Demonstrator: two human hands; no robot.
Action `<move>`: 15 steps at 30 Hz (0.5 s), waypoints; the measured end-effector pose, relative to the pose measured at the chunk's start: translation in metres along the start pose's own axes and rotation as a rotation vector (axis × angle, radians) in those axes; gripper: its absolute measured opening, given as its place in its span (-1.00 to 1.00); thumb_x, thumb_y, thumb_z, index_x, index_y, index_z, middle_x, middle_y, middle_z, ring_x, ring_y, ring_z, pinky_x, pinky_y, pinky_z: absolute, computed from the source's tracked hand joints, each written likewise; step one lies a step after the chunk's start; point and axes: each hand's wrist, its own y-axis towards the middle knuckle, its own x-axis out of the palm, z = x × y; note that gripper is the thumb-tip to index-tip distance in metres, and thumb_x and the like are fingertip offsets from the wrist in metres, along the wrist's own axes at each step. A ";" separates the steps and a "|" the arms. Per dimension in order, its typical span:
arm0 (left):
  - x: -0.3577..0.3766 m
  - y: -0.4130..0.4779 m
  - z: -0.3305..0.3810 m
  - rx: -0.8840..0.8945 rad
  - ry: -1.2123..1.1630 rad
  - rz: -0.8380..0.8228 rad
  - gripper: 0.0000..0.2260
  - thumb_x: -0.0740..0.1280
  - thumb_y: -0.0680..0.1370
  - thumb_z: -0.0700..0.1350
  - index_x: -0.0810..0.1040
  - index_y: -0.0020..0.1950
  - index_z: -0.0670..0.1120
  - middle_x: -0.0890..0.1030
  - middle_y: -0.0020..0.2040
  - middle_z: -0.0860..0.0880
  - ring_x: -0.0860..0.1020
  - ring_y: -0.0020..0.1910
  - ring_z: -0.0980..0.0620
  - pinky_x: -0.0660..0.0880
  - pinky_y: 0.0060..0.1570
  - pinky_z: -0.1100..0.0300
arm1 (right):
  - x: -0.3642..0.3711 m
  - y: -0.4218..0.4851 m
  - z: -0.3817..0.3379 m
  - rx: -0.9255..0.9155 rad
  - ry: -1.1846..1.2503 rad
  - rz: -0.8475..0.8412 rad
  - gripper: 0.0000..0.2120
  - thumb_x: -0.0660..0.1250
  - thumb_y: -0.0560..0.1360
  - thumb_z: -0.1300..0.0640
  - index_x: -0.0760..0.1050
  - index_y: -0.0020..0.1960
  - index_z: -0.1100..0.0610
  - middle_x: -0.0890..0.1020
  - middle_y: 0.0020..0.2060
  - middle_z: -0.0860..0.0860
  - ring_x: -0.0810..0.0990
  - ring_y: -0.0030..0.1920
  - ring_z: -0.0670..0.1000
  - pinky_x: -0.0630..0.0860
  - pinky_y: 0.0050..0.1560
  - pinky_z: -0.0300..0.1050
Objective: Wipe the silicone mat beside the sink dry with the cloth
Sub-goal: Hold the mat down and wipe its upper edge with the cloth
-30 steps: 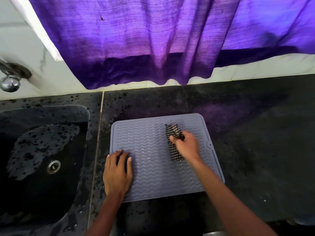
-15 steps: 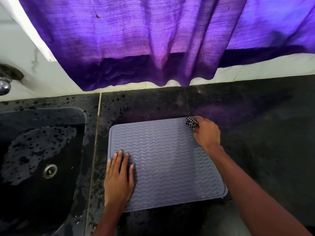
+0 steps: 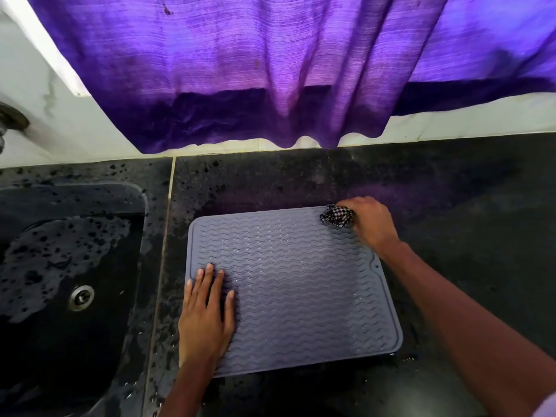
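Observation:
A grey silicone mat (image 3: 301, 284) with a wavy ribbed surface lies on the black counter just right of the sink. My left hand (image 3: 206, 314) rests flat on its near-left part, fingers straight. My right hand (image 3: 368, 222) grips a bunched black-and-white checked cloth (image 3: 337, 216) at the mat's far-right corner. Small water drops glint on the mat's ribs.
A black sink (image 3: 69, 281) with a metal drain (image 3: 80, 297) lies to the left, its basin wet. A purple curtain (image 3: 270, 64) hangs over the back wall. Dark counter (image 3: 466, 212) stretches to the right. Part of a tap fitting (image 3: 9, 118) shows at the far left edge.
My right hand carried the cloth from the mat's middle to its far-right corner, where the cloth now lies bunched. My left hand stayed flat on the mat.

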 end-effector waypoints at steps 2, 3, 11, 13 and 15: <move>0.000 0.000 0.000 -0.001 -0.006 -0.010 -0.47 0.05 0.67 0.11 0.43 0.47 -0.22 0.38 0.51 -0.18 0.31 0.53 -0.12 0.15 0.54 -0.08 | 0.005 0.000 0.001 -0.012 -0.001 0.029 -0.55 0.38 0.31 0.38 0.62 0.06 -0.07 0.68 -0.10 0.01 0.59 -0.08 0.15 0.58 -0.07 0.03; 0.000 0.000 0.001 0.000 -0.019 -0.014 -0.45 0.03 0.68 0.13 0.43 0.47 -0.22 0.37 0.52 -0.18 0.30 0.53 -0.12 0.13 0.56 -0.05 | 0.006 0.001 -0.001 -0.013 0.001 0.036 -0.58 0.39 0.33 0.36 0.62 0.05 -0.06 0.68 -0.11 0.01 0.59 -0.09 0.15 0.58 -0.09 0.03; -0.004 0.002 0.003 -0.017 -0.062 -0.044 -0.40 -0.02 0.68 0.20 0.43 0.48 -0.20 0.35 0.53 -0.14 0.27 0.55 -0.09 0.04 0.58 0.07 | -0.009 0.016 -0.001 -0.063 -0.005 -0.099 -0.56 0.37 0.33 0.38 0.62 0.09 -0.03 0.69 -0.06 0.05 0.64 -0.03 0.16 0.59 0.01 0.08; -0.004 0.001 0.002 -0.017 -0.071 -0.053 -0.40 -0.01 0.68 0.20 0.41 0.50 -0.19 0.33 0.55 -0.12 0.24 0.56 -0.07 0.03 0.58 0.10 | -0.009 0.018 -0.002 -0.044 0.015 -0.092 -0.60 0.35 0.35 0.37 0.62 0.07 -0.01 0.69 -0.07 0.06 0.64 -0.03 0.15 0.59 0.02 0.07; -0.003 0.001 0.002 -0.021 -0.082 -0.060 -0.42 0.05 0.66 0.19 0.40 0.50 -0.19 0.31 0.56 -0.11 0.22 0.57 -0.06 0.03 0.58 0.10 | -0.004 0.017 -0.007 -0.017 0.029 -0.057 -0.63 0.35 0.35 0.34 0.62 0.05 -0.03 0.69 -0.10 0.06 0.64 -0.03 0.17 0.59 0.01 0.10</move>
